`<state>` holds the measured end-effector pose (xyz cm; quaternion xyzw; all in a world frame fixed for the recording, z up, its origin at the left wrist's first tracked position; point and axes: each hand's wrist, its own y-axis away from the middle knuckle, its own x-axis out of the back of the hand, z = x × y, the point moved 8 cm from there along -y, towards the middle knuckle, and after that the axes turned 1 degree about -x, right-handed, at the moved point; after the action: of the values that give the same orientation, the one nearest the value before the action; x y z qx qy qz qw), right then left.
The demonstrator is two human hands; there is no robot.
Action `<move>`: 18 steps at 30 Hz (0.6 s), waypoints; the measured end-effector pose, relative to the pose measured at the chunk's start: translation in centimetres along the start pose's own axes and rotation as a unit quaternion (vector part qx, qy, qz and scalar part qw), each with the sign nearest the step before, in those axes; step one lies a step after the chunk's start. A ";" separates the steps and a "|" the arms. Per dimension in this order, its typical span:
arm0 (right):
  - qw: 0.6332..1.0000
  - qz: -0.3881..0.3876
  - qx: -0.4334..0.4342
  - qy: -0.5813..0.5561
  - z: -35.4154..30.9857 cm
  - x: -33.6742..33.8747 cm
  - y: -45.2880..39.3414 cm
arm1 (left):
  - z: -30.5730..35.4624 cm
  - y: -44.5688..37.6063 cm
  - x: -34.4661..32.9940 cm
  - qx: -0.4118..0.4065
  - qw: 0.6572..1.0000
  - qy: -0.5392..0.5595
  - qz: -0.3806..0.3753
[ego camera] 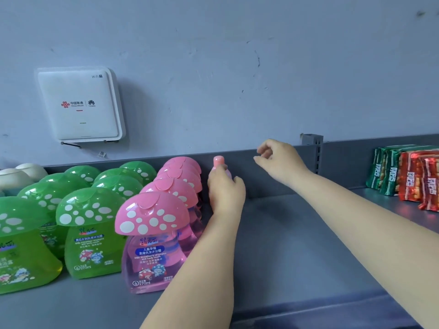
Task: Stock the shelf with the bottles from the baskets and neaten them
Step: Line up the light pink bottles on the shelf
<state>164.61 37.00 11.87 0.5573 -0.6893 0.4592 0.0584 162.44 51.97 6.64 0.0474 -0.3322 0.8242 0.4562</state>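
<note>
While left hand [225, 188] grips it, pink-capped bottle [218, 161] stands upright

The gray shelf [297, 245] holds a row of pink mushroom bottles [154, 224] running from front to back. Green mushroom bottles [90, 224] stand in rows toward the left edge. White tops [16, 176] sit at the back left corner. Green and red snack packs [408, 174] stand by the right edge.

white router [79, 104] on wall; red and green snack packets [408, 173] at right
</note>
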 end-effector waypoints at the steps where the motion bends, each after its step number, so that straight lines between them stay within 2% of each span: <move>1: 0.999 -0.003 0.015 0.036 -0.1 0.8 0.7 | 0.9 0.3 -0.2 -0.033 0.999 -0.008 -0.015; 5: 0.975 0.007 0.063 0.211 -0.6 4.4 4.4 | 5.3 2.6 -1.7 -0.176 0.976 -0.079 -0.101; 8: 0.918 0.000 0.082 0.389 -0.2 7.1 7.7 | 9.2 5.8 -2.7 -0.286 0.938 -0.129 -0.145; 10: 0.883 -0.004 0.067 0.464 0.4 9.3 10.4 | 11.6 8.5 -3.7 -0.361 0.897 -0.180 -0.182; 12: 0.857 -0.008 0.040 0.514 1.2 11.6 13.5 | 13.8 11.7 -4.5 -0.417 0.859 -0.199 -0.220; 18: 0.821 -0.015 -0.080 0.564 5.3 19.0 24.1 | 19.8 23.7 -6.6 -0.524 0.792 -0.099 -0.296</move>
<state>140.03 18.73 6.41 0.2044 -0.5616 0.6355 0.4888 143.21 26.89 7.51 -0.0219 -0.7261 0.3390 0.5979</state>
